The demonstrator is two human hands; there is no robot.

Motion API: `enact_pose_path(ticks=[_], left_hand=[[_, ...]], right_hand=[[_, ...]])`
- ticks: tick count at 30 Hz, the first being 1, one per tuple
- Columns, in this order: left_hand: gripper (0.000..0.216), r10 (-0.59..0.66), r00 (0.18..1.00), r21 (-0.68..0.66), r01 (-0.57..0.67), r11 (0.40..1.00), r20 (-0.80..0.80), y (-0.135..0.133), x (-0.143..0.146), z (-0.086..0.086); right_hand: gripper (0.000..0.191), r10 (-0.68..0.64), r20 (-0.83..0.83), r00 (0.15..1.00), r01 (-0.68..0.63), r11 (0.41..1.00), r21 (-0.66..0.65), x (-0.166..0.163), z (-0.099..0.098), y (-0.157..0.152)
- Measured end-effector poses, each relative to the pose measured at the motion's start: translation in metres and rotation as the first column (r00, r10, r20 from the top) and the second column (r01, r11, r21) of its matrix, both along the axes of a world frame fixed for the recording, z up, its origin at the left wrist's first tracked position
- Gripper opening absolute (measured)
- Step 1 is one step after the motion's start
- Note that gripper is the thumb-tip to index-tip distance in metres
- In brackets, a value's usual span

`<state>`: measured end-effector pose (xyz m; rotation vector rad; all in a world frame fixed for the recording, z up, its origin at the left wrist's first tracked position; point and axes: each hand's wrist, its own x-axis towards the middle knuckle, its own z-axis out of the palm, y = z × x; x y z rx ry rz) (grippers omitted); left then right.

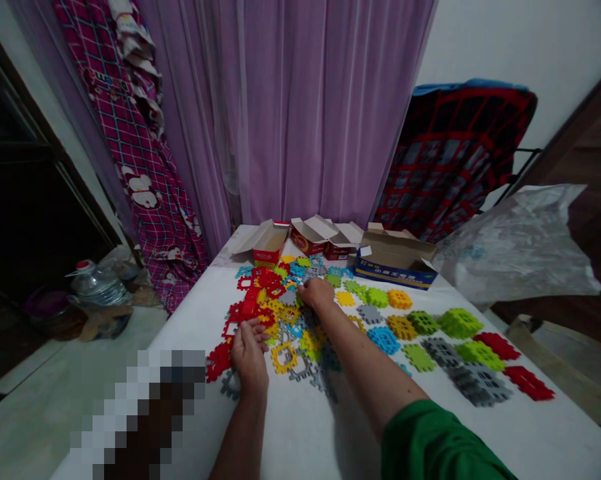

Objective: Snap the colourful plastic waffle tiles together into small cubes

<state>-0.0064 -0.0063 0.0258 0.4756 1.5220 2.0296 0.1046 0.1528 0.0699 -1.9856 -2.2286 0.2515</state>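
Observation:
A heap of flat interlocking plastic tiles in red, yellow, blue, grey and green lies on the white table. My left hand rests at the near left edge of the heap, fingers curled on a red tile piece. My right hand reaches further in, fingers bent down and pinching among the loose tiles; what it holds is hidden. To the right lie assembled tile cubes and stacks: green, yellow, blue, grey and red.
Open cardboard boxes stand at the table's far end: red ones and a blue one. A crumpled clear plastic bag lies at the right edge. Purple curtains hang behind. A water bottle sits on the floor at left.

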Motion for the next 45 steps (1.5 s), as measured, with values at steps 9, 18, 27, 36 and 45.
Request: enact_pose_path(ticks=[9,18,27,36,45], left_hand=[[0.063,-0.014,1.0,-0.007,0.014,1.0,-0.025,0.001,0.001,-0.002],[0.065,-0.028,0.999,-0.021,0.027,0.999,-0.032,-0.001,0.002,0.001],[0.061,-0.039,0.999,-0.008,0.038,0.999,-0.03,0.001,0.004,0.001],[0.058,-0.054,0.998,0.016,0.055,0.998,-0.028,0.001,0.002,-0.002],[0.057,-0.086,0.996,0.0,0.086,0.996,-0.024,0.0,0.005,0.0]], right_hand=[[0.03,-0.04,-0.072,0.997,0.031,0.992,-0.118,-0.005,-0.008,0.014],[0.027,-0.019,-0.17,0.985,0.019,1.0,-0.003,0.006,-0.006,0.007],[0.025,0.221,-0.174,0.959,-0.194,0.967,0.164,0.082,-0.003,-0.025],[0.041,0.24,-0.191,0.952,-0.199,0.957,0.209,0.125,-0.007,-0.048],[0.034,0.102,-0.136,0.985,-0.063,0.963,0.263,0.123,-0.028,-0.099]])
